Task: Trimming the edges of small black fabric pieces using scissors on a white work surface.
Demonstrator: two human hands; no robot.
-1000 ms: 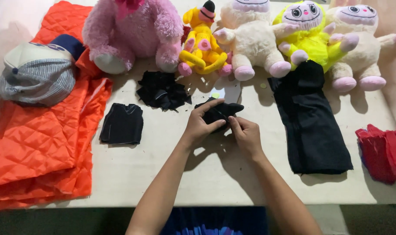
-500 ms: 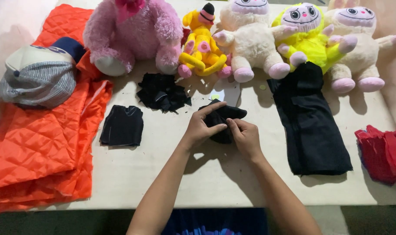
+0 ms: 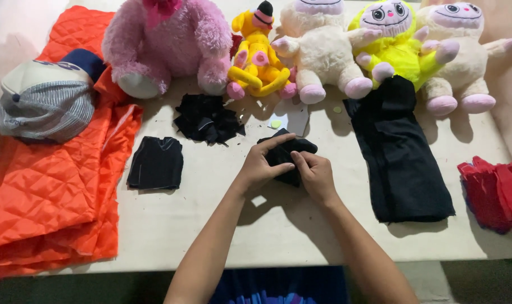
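- The left hand [image 3: 260,166] and the right hand [image 3: 314,175] meet at the middle of the bench [image 3: 211,225], both on a small piece of black fabric [image 3: 284,155].
- Left grip: fingers curled over the top and near edge of the piece, thumb underneath, pinching it. Right grip: fingertips pressed together on the piece's right part, pinching a fold.
- Since a second ago the hands have drawn slightly nearer to the person and closer to each other; the fabric, then held up and more open, now looks bunched lower between the fingers. This reads as the piece being folded or turned, with the work on it still in hand.
- The piece lies just off or on the bench surface; which of the two cannot be told.
- To the left, a flat folded black garment piece [image 3: 156,163] lies apart from the hands; beyond it a loose heap of black scraps [image 3: 206,118].
- To the right, a long folded length of black cloth [image 3: 401,157] runs toward the toys, and a stack of red cut pieces [image 3: 495,194] sits at the bench's right edge.
- Along the far side stand plush toys: a pink one [image 3: 166,39], a small yellow one [image 3: 259,59], a cream one [image 3: 321,53], one in a yellow suit [image 3: 397,48] and another cream one [image 3: 464,56].
- At left lies orange quilted fabric [image 3: 47,191] with a striped cap [image 3: 45,101] on it.
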